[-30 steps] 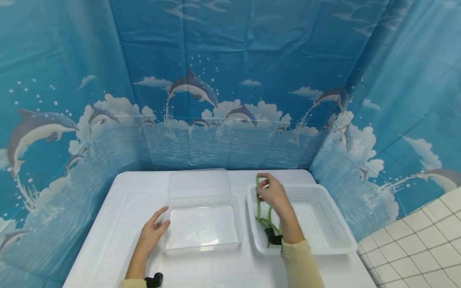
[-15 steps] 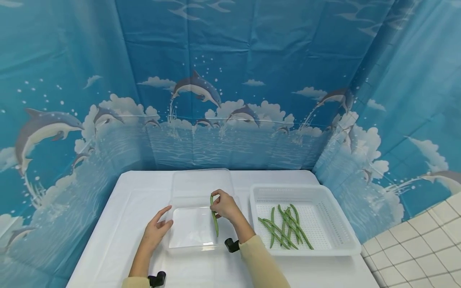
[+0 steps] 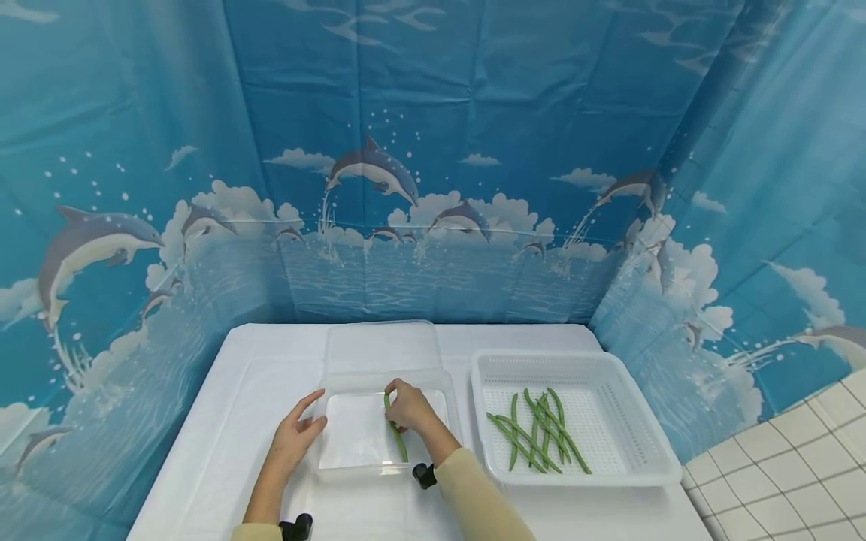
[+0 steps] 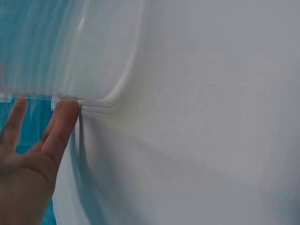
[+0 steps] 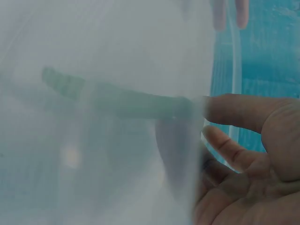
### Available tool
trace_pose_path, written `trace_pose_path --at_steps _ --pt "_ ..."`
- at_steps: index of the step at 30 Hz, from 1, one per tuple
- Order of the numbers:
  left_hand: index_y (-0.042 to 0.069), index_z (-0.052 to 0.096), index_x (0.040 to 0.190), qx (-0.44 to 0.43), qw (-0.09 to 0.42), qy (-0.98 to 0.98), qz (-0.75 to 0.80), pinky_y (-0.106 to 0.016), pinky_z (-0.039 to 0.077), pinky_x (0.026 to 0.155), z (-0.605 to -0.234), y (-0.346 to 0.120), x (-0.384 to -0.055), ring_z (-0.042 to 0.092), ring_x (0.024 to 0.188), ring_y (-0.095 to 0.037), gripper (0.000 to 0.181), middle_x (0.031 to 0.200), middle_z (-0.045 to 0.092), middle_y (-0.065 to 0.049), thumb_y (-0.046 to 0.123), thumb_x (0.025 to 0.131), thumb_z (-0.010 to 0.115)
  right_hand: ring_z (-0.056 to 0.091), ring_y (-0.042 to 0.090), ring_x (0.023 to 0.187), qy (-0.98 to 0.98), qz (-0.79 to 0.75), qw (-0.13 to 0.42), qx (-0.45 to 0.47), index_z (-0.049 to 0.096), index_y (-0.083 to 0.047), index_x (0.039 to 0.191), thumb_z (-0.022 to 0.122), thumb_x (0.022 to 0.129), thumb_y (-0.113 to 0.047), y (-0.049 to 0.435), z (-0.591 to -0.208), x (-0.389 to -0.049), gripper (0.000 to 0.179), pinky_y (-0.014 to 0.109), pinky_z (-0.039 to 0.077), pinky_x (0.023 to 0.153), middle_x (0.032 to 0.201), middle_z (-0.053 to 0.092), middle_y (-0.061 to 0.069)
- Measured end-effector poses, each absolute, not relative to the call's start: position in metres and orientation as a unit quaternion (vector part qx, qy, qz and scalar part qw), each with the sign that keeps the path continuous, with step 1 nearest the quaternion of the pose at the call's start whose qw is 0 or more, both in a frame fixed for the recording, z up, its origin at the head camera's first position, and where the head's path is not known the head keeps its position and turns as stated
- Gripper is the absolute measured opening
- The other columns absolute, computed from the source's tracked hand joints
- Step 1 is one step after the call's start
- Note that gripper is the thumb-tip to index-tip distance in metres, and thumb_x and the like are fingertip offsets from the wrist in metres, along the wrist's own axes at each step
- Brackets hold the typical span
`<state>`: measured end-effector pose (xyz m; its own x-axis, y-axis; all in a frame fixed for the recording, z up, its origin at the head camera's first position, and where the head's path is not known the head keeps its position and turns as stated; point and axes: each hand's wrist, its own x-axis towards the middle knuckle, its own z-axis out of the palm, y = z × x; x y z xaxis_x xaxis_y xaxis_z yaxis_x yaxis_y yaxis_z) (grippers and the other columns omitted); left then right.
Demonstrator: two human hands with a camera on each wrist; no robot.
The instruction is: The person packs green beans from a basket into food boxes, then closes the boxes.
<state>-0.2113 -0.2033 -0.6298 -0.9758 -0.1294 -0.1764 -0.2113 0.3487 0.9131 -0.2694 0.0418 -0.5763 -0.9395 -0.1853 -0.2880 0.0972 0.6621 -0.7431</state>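
Observation:
A clear plastic container point(image 3: 352, 432) lies on the white table, left of centre. My right hand point(image 3: 413, 409) pinches one green bean point(image 3: 399, 445) by its upper part, low inside the container. In the right wrist view the bean shows blurred through the container's translucent wall, and part of my right hand point(image 5: 246, 154) is hidden behind it. My left hand point(image 3: 291, 443) has its fingers spread at the container's left side. The left wrist view shows the fingertips of my left hand point(image 4: 35, 166) touching the container's edge, curled around nothing.
To the right stands a white perforated basket point(image 3: 602, 443) with several green beans point(image 3: 541, 432) crossing one another. Behind the container lies a clear flat lid-like panel point(image 3: 382, 347). A blue dolphin-print curtain point(image 3: 419, 278) closes off the table's back and sides.
My right hand has carried one green bean left from the basket to the container and lowered it inside. My left hand keeps its place at the container's side.

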Motion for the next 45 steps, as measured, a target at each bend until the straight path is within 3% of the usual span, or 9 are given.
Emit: trace_pose_path --at_steps 7,12,15,21,27,32,33,40,45 --pt "0.034 0.049 0.158 -0.106 0.043 0.823 0.556 -0.075 0.042 0.117 -0.631 -0.199 -0.211 0.042 0.151 -0.055 0.055 0.176 0.027 -0.018 0.028 0.105 0.064 0.064 0.018 0.055 0.919 -0.347 0.184 -0.028 0.065 -0.009 0.125 0.073 0.09 0.007 0.039 -0.591 -0.263 0.039 0.025 0.057 0.049 0.089 0.068 0.013" --pt "0.033 0.048 0.158 -0.107 0.045 0.827 0.551 -0.075 0.044 0.115 -0.632 -0.198 -0.21 0.042 0.151 -0.056 0.056 0.176 0.027 -0.018 0.027 0.105 0.064 0.062 0.016 0.051 0.926 -0.329 0.181 -0.033 0.066 -0.008 0.123 0.072 0.085 0.011 0.041 -0.598 -0.262 0.043 0.022 0.053 0.046 0.099 0.072 0.017" --pt "0.033 0.047 0.159 -0.106 0.05 0.827 0.55 -0.075 0.044 0.115 -0.631 -0.197 -0.209 0.042 0.151 -0.056 0.057 0.176 0.027 -0.019 0.027 0.105 0.065 0.067 0.019 0.053 0.923 -0.341 0.174 -0.03 0.066 -0.007 0.121 0.073 0.083 0.012 0.046 -0.597 -0.261 0.043 0.024 0.055 0.047 0.094 0.071 0.016" --pt "0.032 0.047 0.159 -0.101 0.051 0.831 0.544 -0.074 0.046 0.113 -0.632 -0.196 -0.207 0.042 0.15 -0.057 0.057 0.175 0.027 -0.021 0.027 0.105 0.064 0.071 0.024 0.063 0.896 -0.419 0.145 -0.021 0.065 -0.002 0.118 0.072 0.088 0.005 0.072 -0.565 -0.259 0.032 0.029 0.062 0.053 0.08 0.064 0.008" --pt "0.033 0.047 0.159 -0.097 0.049 0.832 0.544 -0.074 0.046 0.113 -0.634 -0.197 -0.207 0.043 0.15 -0.057 0.057 0.175 0.028 -0.021 0.027 0.106 0.064 0.071 0.024 0.07 0.866 -0.494 0.083 0.004 0.062 -0.002 0.117 0.068 0.095 -0.002 0.134 -0.514 -0.256 0.022 0.039 0.068 0.064 0.09 0.065 0.012" --pt "0.033 0.046 0.16 -0.092 0.051 0.829 0.549 -0.073 0.046 0.113 -0.632 -0.198 -0.206 0.042 0.15 -0.057 0.057 0.175 0.026 -0.021 0.027 0.106 0.064 0.071 0.025 0.076 0.875 -0.478 0.039 0.06 0.059 0.001 0.125 0.066 0.101 -0.006 0.209 -0.493 -0.253 0.026 0.037 0.067 0.068 0.096 0.064 0.015" --pt "0.033 0.045 0.16 -0.093 0.053 0.829 0.55 -0.073 0.046 0.114 -0.631 -0.199 -0.206 0.041 0.15 -0.057 0.057 0.176 0.026 -0.021 0.027 0.106 0.064 0.07 0.022 0.076 0.879 -0.47 0.034 0.071 0.058 0.002 0.126 0.066 0.101 -0.006 0.225 -0.492 -0.253 0.028 0.037 0.067 0.068 0.097 0.063 0.016" --pt "0.033 0.044 0.161 -0.101 0.053 0.827 0.55 -0.074 0.044 0.115 -0.625 -0.202 -0.207 0.04 0.152 -0.057 0.059 0.177 0.021 -0.019 0.029 0.106 0.064 0.073 0.035 0.087 0.876 -0.454 0.029 0.161 0.053 0.009 0.129 0.06 0.102 -0.007 0.317 -0.509 -0.258 0.033 0.037 0.067 0.069 0.099 0.062 0.022" --pt "0.031 0.044 0.161 -0.094 0.048 0.824 0.556 -0.075 0.044 0.115 -0.625 -0.203 -0.208 0.041 0.151 -0.057 0.058 0.177 0.022 -0.021 0.028 0.106 0.063 0.071 0.03 0.084 0.882 -0.427 0.065 0.187 0.053 0.012 0.128 0.059 0.102 -0.008 0.359 -0.528 -0.262 0.033 0.038 0.068 0.072 0.099 0.064 0.025"
